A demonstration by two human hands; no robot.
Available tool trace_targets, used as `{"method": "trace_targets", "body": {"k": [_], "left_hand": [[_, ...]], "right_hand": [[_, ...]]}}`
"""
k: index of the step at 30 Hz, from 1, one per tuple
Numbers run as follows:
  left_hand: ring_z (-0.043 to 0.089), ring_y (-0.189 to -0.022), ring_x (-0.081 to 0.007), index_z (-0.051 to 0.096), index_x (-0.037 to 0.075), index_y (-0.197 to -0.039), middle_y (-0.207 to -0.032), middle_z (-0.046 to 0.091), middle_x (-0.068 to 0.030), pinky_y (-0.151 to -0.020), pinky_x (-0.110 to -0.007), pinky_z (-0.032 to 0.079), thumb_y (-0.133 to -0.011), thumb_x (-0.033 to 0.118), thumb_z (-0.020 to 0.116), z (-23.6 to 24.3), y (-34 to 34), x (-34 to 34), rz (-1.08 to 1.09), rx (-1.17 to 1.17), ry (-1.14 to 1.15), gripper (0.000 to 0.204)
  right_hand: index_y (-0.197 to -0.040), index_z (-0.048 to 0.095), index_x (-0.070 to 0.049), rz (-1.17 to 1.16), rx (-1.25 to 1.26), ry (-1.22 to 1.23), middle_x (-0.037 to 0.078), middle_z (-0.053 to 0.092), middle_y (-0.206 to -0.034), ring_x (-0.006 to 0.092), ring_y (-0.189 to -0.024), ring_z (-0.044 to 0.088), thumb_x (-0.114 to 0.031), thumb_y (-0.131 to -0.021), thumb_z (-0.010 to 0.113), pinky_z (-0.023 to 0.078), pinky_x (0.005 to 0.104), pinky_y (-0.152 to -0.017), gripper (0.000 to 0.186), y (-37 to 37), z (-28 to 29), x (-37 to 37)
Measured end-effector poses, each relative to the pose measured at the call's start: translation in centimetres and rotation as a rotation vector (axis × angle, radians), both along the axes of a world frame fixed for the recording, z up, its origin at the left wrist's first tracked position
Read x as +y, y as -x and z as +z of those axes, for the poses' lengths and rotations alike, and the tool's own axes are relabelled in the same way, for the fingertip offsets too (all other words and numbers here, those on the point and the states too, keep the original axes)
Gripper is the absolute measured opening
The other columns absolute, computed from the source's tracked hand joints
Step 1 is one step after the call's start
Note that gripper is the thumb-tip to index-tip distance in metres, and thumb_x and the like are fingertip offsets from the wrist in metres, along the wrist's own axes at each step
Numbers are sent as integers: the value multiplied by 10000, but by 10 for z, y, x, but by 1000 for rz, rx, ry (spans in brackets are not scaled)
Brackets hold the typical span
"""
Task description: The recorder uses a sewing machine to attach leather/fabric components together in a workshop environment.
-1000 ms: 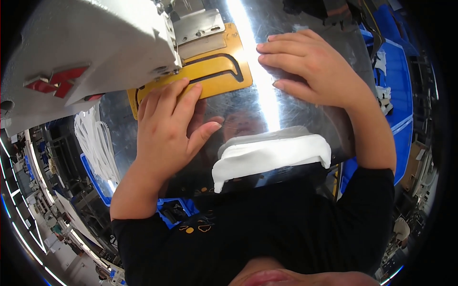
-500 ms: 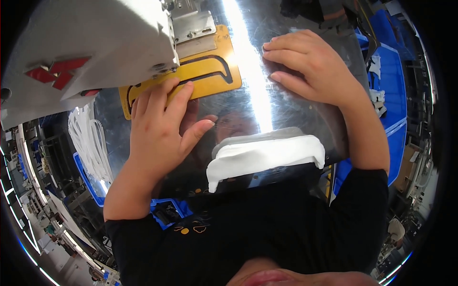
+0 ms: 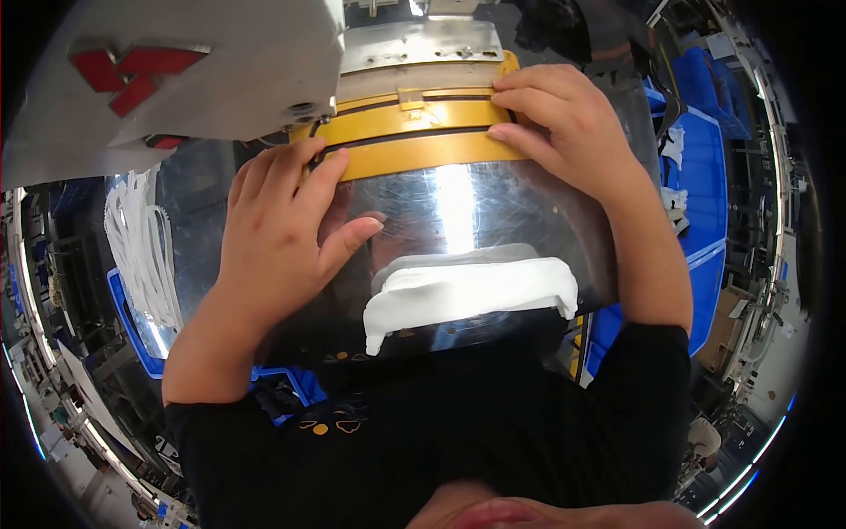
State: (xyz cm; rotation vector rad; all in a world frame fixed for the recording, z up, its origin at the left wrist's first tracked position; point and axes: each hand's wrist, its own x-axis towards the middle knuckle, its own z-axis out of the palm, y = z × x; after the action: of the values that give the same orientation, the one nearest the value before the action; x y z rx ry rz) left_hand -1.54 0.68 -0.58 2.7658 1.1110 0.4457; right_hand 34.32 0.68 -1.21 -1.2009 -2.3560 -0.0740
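A sewing machine head [image 3: 203, 53] hangs at the upper left. Beside it, a yellow template [image 3: 414, 150] with black-edged slots lies on the steel work surface [image 3: 458, 212], under a metal bracket [image 3: 414, 44]. My left hand [image 3: 278, 212] rests its fingertips on the template's left end, fingers apart, thumb out over the steel. My right hand [image 3: 564, 123] has its fingertips on the template's right end, fingers spread and curved. Nearer my body lies a folded white fabric piece [image 3: 471, 286].
Long white strips [image 3: 141, 238] hang at the left by a blue bin [image 3: 132, 309]. Blue bins [image 3: 701, 203] with white pieces stand at the right. Another blue tray with dark items [image 3: 291, 392] sits below the table's near edge.
The yellow template has shifted right under the bracket, with a small tab showing on it. My right hand has come from the bare steel onto the template's right end.
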Motion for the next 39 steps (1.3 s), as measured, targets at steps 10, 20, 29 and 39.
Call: {"method": "trace_targets", "body": {"k": [10,20,29,39], "left_hand": [[634,-1237,-373,727,46,-1316,-1330,669,-142,-1084,-490,487,-917,459,818,-4,2,2,-2,-101,-3,582],[639,-1242,-374,739,23,-1286,-1315,675,-164,-1091,-503,483,-935,458,812,0,2,1,11,-108,-18,564],[624,-1266,-401,752,17,-1299,-1350,664,-193,-1097,-496,491,-968,457,765,2,2,1,13,-57,9,550],[612,-1296,-399,758,21,-1298,-1362,662,-190,-1119,-503,479,-975,462,764,1,4,-1,15,-67,29,546]], "right_hand": [[-986,739,-70,142,-218,-214,47,754,-1041,229,-964,728,-132,-842,744,555,395,-904,157,-1,13,-2],[-1085,782,-81,-171,-158,-249,115,750,-1228,311,-1129,722,-61,-917,765,586,395,-952,170,-14,25,-5],[-915,617,-37,101,22,452,174,647,-1159,359,-1065,690,-116,-903,776,580,406,-894,178,2,29,-22],[-928,573,-34,140,55,408,130,620,-1055,344,-952,650,-180,-903,812,553,431,-798,281,18,29,-22]]}}
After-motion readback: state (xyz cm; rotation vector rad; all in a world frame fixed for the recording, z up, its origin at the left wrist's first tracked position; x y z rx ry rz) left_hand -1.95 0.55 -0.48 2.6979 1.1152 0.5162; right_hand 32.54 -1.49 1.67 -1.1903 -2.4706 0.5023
